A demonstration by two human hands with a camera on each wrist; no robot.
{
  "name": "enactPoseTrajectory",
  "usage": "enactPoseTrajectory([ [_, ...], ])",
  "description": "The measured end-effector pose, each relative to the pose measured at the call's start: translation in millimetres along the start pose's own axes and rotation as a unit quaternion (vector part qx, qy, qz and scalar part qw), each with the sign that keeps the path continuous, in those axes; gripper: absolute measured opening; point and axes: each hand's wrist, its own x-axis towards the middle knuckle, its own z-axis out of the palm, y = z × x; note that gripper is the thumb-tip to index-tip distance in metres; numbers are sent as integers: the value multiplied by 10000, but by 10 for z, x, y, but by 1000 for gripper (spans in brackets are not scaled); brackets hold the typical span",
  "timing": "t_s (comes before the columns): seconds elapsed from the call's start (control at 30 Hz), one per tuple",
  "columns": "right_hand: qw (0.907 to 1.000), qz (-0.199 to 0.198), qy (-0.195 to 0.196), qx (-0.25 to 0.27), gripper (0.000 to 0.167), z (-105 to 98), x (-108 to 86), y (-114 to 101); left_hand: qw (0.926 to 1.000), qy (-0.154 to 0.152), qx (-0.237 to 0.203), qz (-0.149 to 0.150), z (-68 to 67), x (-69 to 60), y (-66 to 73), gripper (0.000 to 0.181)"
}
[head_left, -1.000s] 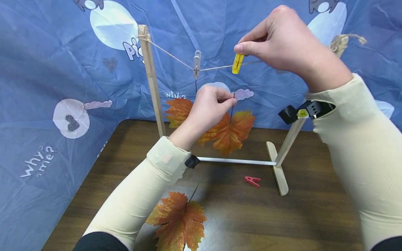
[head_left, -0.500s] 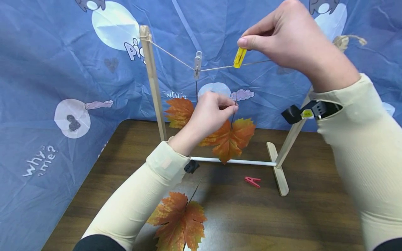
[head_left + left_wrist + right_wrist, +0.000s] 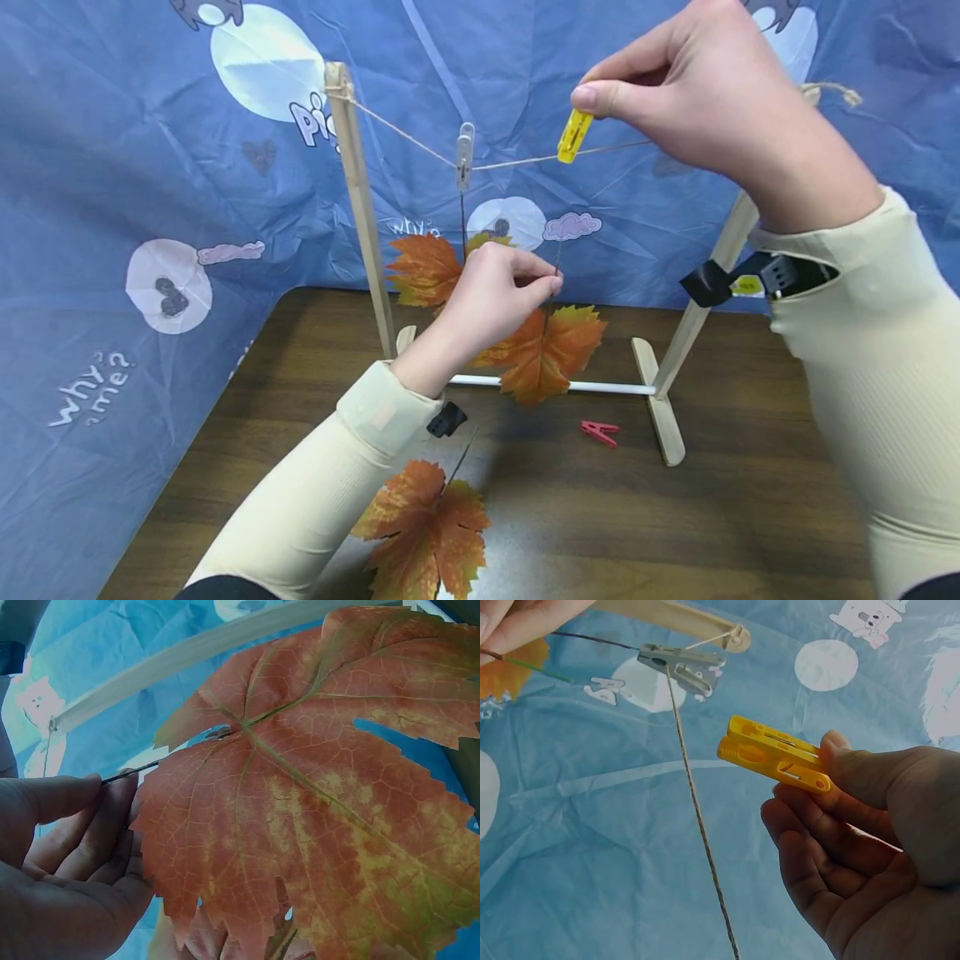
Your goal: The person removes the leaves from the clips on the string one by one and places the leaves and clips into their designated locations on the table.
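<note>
My left hand pinches the dark stem of an orange maple leaf between thumb and forefinger. In the left wrist view that leaf spreads wide, its stem running into my fingertips. Higher up, my right hand grips a yellow clothespin by its handle end. The right wrist view has this clothespin beside the twine, with a gap between them. A grey clothespin sits on the twine, and another orange leaf hangs from it by its stem, partly behind my left hand.
The twine spans two wooden posts, the left post and the right post. A white rod joins them low down. A red clothespin and a third leaf lie on the brown table. Behind hangs a blue printed cloth.
My left hand has lowered with the leaf, its stem now farther below the twine. My right hand has shifted slightly right, and the yellow clothespin has risen a little and tilted more.
</note>
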Motion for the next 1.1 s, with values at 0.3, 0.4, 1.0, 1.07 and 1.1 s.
enactPoseTrajectory([
  [0.3, 9998, 18, 66, 167, 35, -10, -131, 33, 9999, -55, -18, 95, -8, -149, -24, 9],
  [0.4, 9997, 32, 66, 252, 36, -1, -182, 70, 10000, -68, -17, 38, -22, -197, -26, 8],
  [1.0, 9919, -267, -88, 1240, 24, 133, -578, 198, 9996, -174, 231, 13, -88, -437, -47, 8],
  [1.07, 9916, -252, -76, 1263, 25, 154, -630, 213, 9995, -185, 273, 27, -96, -460, -55, 8],
  [1.1, 9921, -272, -74, 1225, 25, 163, -659, 219, 9994, -188, 290, 29, -100, -471, -59, 8],
])
